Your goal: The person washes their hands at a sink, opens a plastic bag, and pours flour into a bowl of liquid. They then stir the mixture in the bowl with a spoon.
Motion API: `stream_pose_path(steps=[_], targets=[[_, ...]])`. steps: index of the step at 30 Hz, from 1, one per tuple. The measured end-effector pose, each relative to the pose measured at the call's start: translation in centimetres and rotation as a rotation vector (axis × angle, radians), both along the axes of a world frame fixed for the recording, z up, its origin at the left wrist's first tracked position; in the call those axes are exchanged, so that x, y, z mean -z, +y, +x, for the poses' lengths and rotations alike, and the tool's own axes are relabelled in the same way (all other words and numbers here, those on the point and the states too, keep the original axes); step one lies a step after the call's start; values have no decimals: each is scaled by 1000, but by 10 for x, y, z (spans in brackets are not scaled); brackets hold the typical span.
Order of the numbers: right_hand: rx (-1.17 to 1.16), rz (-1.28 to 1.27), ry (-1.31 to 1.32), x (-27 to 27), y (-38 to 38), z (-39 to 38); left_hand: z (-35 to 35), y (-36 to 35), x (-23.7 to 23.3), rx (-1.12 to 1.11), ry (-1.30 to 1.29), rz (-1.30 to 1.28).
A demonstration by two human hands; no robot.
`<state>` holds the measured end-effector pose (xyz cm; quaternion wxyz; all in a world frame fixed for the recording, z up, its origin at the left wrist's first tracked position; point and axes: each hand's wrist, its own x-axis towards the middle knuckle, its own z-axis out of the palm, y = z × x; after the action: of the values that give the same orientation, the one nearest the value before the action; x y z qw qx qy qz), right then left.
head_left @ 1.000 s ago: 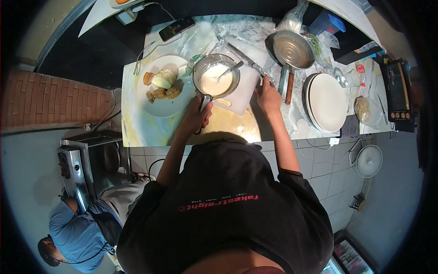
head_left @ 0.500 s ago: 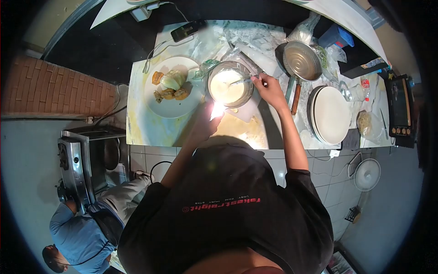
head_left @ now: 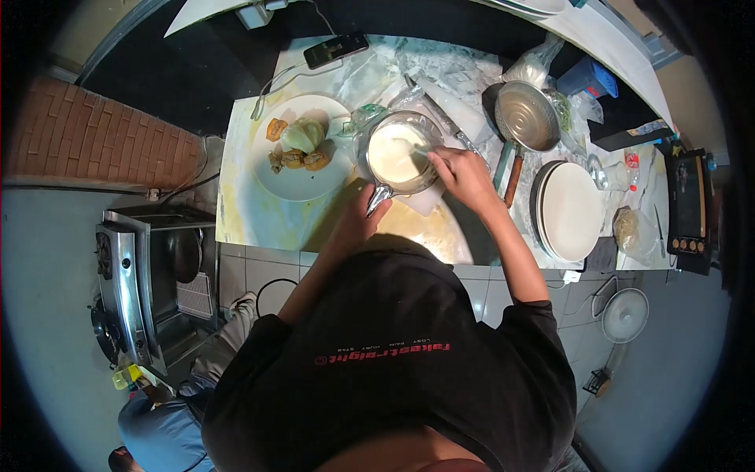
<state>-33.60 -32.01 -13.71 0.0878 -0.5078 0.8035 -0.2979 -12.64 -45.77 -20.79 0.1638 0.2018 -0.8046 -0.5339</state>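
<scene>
A metal pot (head_left: 431,175) with pale creamy liquid (head_left: 393,153) stands on the marbled table in front of me. My left hand (head_left: 359,220) is closed on the pot's shiny handle (head_left: 378,200), at the pot's near left side. Over the pot's right rim, my right hand (head_left: 465,179) pinches a utensil whose lower end dips into the liquid; its grip is hidden by the fingers. Left of the pot lies a large white plate (head_left: 303,187) with a pale green vegetable (head_left: 303,135) and browned pieces (head_left: 316,160).
A knife (head_left: 444,118) lies behind the pot. To the right are an empty pan (head_left: 527,116), stacked white plates (head_left: 572,211) and plastic bags. A phone (head_left: 336,50) lies at the back. Another person in blue (head_left: 161,433) is at lower left, near a stove (head_left: 122,275).
The bright glare on the pot's handle is gone. My right hand has come nearer the rim with the utensil. At lower left, the other person has shifted downward in view.
</scene>
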Motion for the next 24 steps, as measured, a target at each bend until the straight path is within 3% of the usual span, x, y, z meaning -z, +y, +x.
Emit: stream_pose_path(steps=[2,5,9,10,12,18,20,24], targets=[[23,-36,85,3,5,1,1,1,1,1,-58,37],[133,117,88,2,17,21,1,1,0,-8,-110,57],[278,81,-316,25,26,53,0,1,3,-4,-51,-4],[281,82,-318,33,24,53,0,1,3,-1,-53,-3],[276,-63,-599,46,17,53,0,1,-2,3,-100,16],[225,-211,-471,45,-10,27,-1,-1,-6,-8,-100,-38],[218,-140,-158,40,-7,19,0,-4,-13,-2,-168,18],[234,101,-78,21,15,34,1,-7,-16,7,-235,36]])
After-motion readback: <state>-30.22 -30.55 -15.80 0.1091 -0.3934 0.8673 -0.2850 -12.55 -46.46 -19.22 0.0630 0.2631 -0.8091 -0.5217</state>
